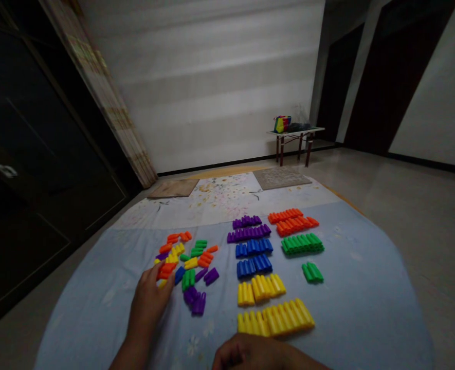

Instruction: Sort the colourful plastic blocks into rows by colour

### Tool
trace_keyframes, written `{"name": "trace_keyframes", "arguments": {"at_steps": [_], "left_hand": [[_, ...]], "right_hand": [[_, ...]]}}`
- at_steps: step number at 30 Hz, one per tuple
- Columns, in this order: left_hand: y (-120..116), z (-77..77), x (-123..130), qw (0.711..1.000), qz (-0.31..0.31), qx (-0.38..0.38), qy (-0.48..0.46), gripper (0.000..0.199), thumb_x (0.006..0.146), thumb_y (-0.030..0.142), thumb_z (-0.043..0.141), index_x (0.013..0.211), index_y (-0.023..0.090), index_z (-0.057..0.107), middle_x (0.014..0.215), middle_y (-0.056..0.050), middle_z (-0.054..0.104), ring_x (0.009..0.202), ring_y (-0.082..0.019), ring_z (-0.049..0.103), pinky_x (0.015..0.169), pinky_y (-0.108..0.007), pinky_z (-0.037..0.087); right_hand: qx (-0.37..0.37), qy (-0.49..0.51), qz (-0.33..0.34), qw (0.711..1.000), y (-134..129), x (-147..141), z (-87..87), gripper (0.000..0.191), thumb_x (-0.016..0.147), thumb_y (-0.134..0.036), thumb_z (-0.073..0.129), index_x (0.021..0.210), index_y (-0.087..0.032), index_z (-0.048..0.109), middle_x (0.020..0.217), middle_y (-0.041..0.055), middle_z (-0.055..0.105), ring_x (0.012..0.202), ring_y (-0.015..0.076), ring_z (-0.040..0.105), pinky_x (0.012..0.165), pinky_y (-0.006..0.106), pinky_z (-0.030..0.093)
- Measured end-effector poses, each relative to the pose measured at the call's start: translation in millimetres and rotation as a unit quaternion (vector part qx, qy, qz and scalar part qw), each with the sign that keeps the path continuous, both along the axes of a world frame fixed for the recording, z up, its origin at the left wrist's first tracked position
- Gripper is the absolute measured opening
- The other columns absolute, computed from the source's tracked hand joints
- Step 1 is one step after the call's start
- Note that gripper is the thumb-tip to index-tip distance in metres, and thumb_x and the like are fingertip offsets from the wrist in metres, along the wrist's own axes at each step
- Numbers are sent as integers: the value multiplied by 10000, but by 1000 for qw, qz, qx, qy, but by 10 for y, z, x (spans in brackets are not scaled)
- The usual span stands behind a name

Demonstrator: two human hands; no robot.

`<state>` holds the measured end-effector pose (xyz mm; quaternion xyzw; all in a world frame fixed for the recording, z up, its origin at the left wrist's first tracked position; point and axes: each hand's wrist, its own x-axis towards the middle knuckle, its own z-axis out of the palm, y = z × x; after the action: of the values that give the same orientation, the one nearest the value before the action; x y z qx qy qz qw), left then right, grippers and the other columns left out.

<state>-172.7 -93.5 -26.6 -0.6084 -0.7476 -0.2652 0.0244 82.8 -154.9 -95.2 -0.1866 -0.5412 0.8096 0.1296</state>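
Note:
My left hand [152, 290] reaches into a loose scatter of small coloured plastic tubes on the left, thumb and fingers closed around a few orange tubes [167, 269]. Close by lie blue [179, 275], green [188, 279], purple [198, 303] and yellow [190, 263] tubes. My right hand [250, 352] rests curled at the near edge, just below the front row of yellow tubes [287, 317]; nothing shows in its fingers. Beyond it are neat rows of blue tubes [254, 265], purple tubes [249, 233], orange tubes [296, 225] and green tubes [303, 243].
A blue and floral cloth [350, 288] covers the table. Two flat boards, one brown [174, 188] and one grey [281, 178], lie at its far edge. Across the floor, a small folding table [296, 132] holds a colourful bag [282, 124]. A dark cabinet [38, 154] stands left.

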Motion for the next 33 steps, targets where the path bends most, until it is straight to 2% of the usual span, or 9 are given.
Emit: {"name": "trace_keyframes", "arguments": {"at_steps": [3, 7, 12, 16, 19, 21, 24, 28, 33], "left_hand": [[58, -63, 327, 996, -76, 30, -28, 535, 754, 474, 431, 1165, 138, 497, 1158, -114, 554, 1108, -227, 492, 960, -364, 378], [66, -237, 613, 995, -95, 18, 14, 462, 762, 419, 473, 1154, 180, 526, 1107, -90, 605, 1082, -242, 510, 953, -424, 353], [-3, -332, 625, 996, -81, 15, 28, 520, 741, 497, 498, 1155, 183, 524, 1147, -98, 594, 1098, -262, 495, 965, -451, 300], [-67, -248, 499, 996, -48, 80, -7, 430, 836, 446, 354, 1103, 163, 538, 1132, -105, 603, 1103, -233, 493, 990, -416, 262], [-101, -207, 412, 992, -23, 121, -30, 391, 856, 389, 312, 1068, 159, 547, 1097, -107, 619, 1068, -222, 513, 977, -396, 269], [-109, -221, 374, 991, -7, 129, -41, 381, 856, 371, 307, 1053, 156, 553, 1074, -105, 628, 1044, -222, 524, 964, -390, 281], [-105, -276, 338, 991, 5, 126, -50, 378, 860, 355, 289, 1040, 159, 557, 1058, -96, 634, 1033, -220, 529, 959, -388, 278], [-97, -324, 289, 991, 8, 116, -68, 389, 860, 352, 266, 1021, 162, 565, 1038, -90, 643, 1011, -216, 542, 935, -373, 303], [-67, -335, 230, 993, 15, 96, -73, 403, 836, 376, 268, 1004, 170, 571, 1012, -89, 652, 990, -226, 556, 917, -363, 340]], "right_hand": [[-6, 6, -1, 1000, 1, 33, 94, 365, 663, -401, 685, 923, -146, 680, 755, -20, 608, 620, 40, 490, 605, 154, 360], [-31, 10, -4, 999, -17, 67, 207, 370, 658, -370, 694, 938, -129, 673, 741, -20, 597, 595, 29, 471, 566, 141, 341], [-9, 18, -33, 999, -80, 53, 340, 380, 659, -375, 688, 921, -103, 656, 733, 2, 601, 570, 32, 467, 553, 160, 342], [66, -30, -157, 985, -32, 7, 625, 291, 711, -353, 606, 897, -131, 618, 706, 6, 612, 520, 56, 471, 496, 184, 349], [272, -134, -270, 914, 170, -63, 900, 160, 752, -270, 543, 830, -158, 625, 741, 2, 623, 607, 74, 497, 571, 196, 379], [394, -186, -288, 853, 372, -146, 1019, 152, 766, -236, 516, 845, -168, 626, 772, 11, 626, 670, 95, 520, 634, 217, 398], [532, -248, -272, 763, 683, -322, 1039, 207, 754, -236, 540, 933, -165, 616, 930, 62, 627, 878, 161, 527, 787, 284, 396], [611, -340, -211, 683, 946, -561, 911, 349, 722, -280, 569, 1052, -169, 593, 1063, 113, 602, 1019, 239, 483, 853, 369, 373], [627, -405, -143, 650, 1085, -714, 777, 372, 728, -364, 564, 1037, -161, 602, 1038, 141, 618, 991, 277, 514, 794, 400, 401]]}}
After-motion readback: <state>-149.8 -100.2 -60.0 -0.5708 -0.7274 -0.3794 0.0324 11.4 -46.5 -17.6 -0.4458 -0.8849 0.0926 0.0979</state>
